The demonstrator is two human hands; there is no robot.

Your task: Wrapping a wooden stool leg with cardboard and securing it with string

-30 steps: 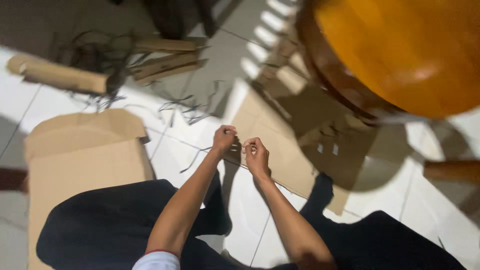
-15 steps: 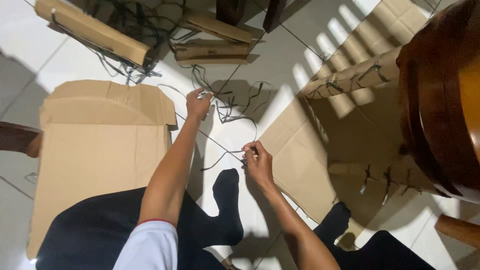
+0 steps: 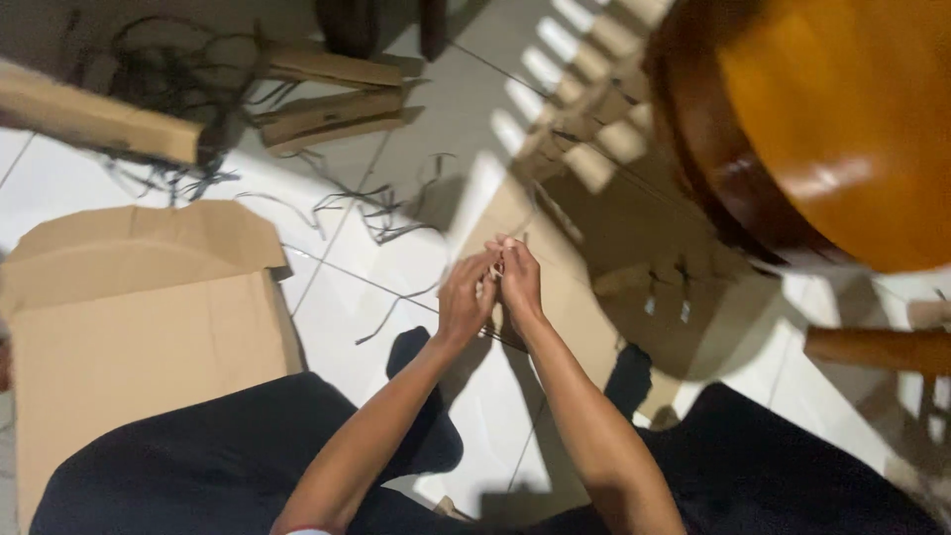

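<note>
- A flattened box (image 3: 129, 307) lies on the white tile floor (image 3: 337, 297) to the left of the legs, its top flap folded over.
- A second cardboard sheet (image 3: 575, 297) lies under and to the right of the hands, partly in shadow, with small slots cut in it.
- A round wooden table (image 3: 842, 119) with a glossy orange top fills the upper right and overhangs that sheet; a wooden leg (image 3: 872, 349) shows lower right.
- Rolled and folded cardboard pieces (image 3: 327, 99) lie at the top, with a long cardboard tube (image 3: 99, 124) at upper left.
- Loose dark strips (image 3: 376, 213) are scattered on the tiles between these pieces and the hands.
- Black trousers (image 3: 198, 466) and a black sock (image 3: 416, 357) show below; nothing blocks the view of the hands.
- The left hand (image 3: 466, 297) and right hand (image 3: 517, 277) meet over the near edge of the sheet, touching each other, both forearms reaching up and forward from below.
- The fingers of both hands are curled and pressed together at the tips, seemingly pinching a thin dark strip (image 3: 396, 315) that trails down-left onto the floor; the grip itself is too blurred to tell clearly.
</note>
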